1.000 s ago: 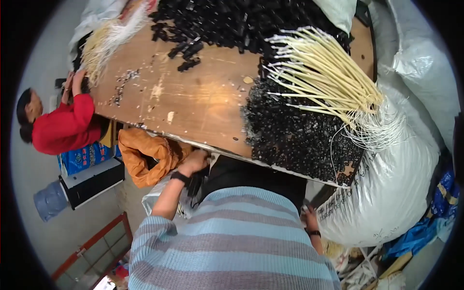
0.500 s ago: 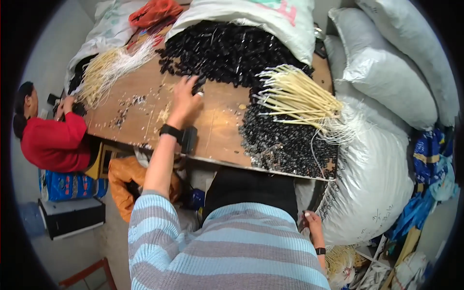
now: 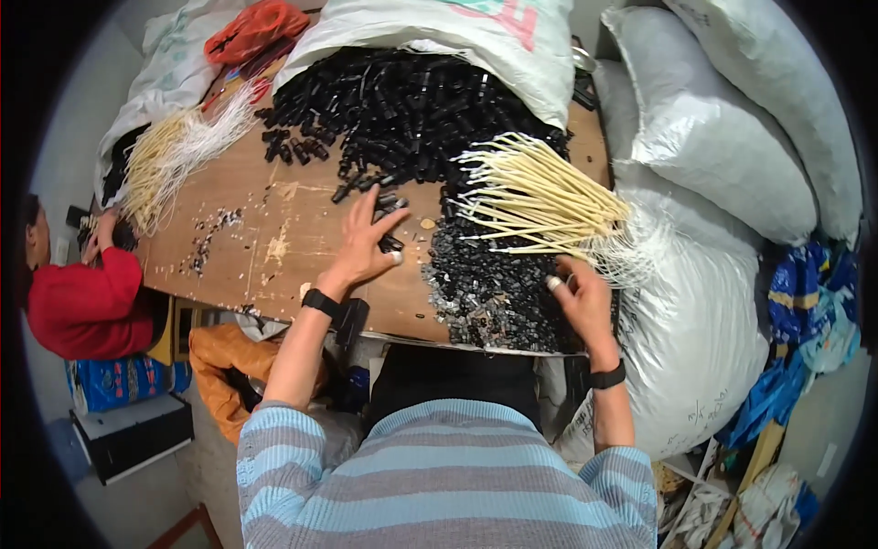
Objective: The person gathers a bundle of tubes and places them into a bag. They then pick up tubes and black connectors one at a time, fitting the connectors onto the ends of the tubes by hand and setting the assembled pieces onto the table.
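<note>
Tubes, short and black [image 3: 391,205], lie near the middle of the frame under the left hand [image 3: 364,249], whose fingers are spread wide around them; whether it grips any, I cannot tell. Just right of centre, the right hand [image 3: 583,297] is half curled above small black pieces [image 3: 498,297], its hold unclear. Beside it, a bundle of pale yellow sticks [image 3: 544,201] rests on those pieces, tips fanned leftward, probably so single ones come away easily, with white strings [image 3: 645,242] trailing right. At the top centre, a white sack [image 3: 439,23] lies over the large heap of tubes [image 3: 412,110], seemingly tipped to feed it onto the desk [image 3: 302,197], brown wood strewn with scraps. Stuffed sacks [image 3: 722,137] crowd the right side; at far left sits a co-worker in red [image 3: 87,302], above an orange bag [image 3: 215,361] at lower left.
</note>
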Available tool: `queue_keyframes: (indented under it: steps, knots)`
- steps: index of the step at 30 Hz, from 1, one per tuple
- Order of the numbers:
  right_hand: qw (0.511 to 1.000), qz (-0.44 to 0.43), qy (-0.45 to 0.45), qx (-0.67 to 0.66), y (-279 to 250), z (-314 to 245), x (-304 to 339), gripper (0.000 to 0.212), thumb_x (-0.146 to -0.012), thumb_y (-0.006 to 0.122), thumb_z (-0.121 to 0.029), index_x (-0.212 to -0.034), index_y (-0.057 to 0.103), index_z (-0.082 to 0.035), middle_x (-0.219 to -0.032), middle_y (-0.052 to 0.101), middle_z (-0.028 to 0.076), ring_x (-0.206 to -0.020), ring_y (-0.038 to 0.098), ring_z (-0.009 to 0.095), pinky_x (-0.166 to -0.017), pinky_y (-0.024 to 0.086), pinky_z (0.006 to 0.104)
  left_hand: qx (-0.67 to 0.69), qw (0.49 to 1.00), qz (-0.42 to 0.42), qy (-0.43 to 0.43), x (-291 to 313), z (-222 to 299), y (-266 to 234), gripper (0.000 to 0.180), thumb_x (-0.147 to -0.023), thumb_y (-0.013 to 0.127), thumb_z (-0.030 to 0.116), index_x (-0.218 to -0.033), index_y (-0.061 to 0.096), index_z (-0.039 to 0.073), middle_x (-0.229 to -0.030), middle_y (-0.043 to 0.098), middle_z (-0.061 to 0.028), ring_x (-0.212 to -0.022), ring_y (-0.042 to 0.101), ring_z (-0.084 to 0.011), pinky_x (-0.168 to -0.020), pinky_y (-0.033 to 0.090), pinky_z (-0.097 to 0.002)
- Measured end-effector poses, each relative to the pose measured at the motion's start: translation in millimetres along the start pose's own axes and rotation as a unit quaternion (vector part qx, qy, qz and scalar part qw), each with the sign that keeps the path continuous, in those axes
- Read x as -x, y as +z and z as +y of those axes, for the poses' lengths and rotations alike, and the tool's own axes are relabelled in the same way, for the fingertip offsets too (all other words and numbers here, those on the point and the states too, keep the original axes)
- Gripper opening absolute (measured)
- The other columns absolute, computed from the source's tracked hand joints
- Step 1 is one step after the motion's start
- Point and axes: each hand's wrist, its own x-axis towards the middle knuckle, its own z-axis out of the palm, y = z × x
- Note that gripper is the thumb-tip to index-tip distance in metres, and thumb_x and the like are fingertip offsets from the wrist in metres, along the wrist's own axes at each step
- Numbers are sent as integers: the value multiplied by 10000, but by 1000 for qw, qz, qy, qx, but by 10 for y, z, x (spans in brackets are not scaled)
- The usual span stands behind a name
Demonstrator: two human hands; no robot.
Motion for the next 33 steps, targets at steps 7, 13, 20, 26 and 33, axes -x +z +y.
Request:
queue_keyframes:
  steps: [7,13,20,26,33]
  knots:
    - [971,1,-104,217,79,237,-584,156,-754,675,-68,-906,643,-77,-879,616,114,-787,616,336,-651,485,412,49,994,98,16,-290,13,49,589,-672,631,47,-1246,581,166,-1460,357,-147,-1341,292,-378,-1102,237,-492]
    - [969,3,-142,203,37,309,-681,113,-751,661,-56,-853,616,-70,-800,581,106,-710,584,321,-604,456,421,-3,988,156,19,-347,30,0,467,-713,583,7,-1166,611,119,-1362,491,-89,-1276,394,-329,-1077,276,-465]
    - [982,-22,-162,95,64,-90,-401,122,-819,665,-81,-912,587,-65,-723,605,108,-636,595,293,-570,456,363,-38,995,83,41,245,214,-133,340,-712,541,-107,-963,692,67,-1074,656,-87,-1083,545,-307,-904,470,-389]
    - [997,-51,-51,-30,261,-289,-110,110,-830,655,-124,-932,634,-87,-663,603,108,-541,586,244,-497,435,325,81,995,63,-10,282,354,-24,255,-715,648,-58,-950,641,40,-972,682,-65,-920,624,-204,-788,489,-311]
    - [983,-74,57,-156,253,-313,109,106,-850,656,-103,-923,643,-26,-580,458,-54,-548,396,27,-487,303,211,325,937,58,-116,281,592,263,312,-751,621,-50,-1043,654,57,-977,685,-32,-848,617,-94,-722,490,-239]
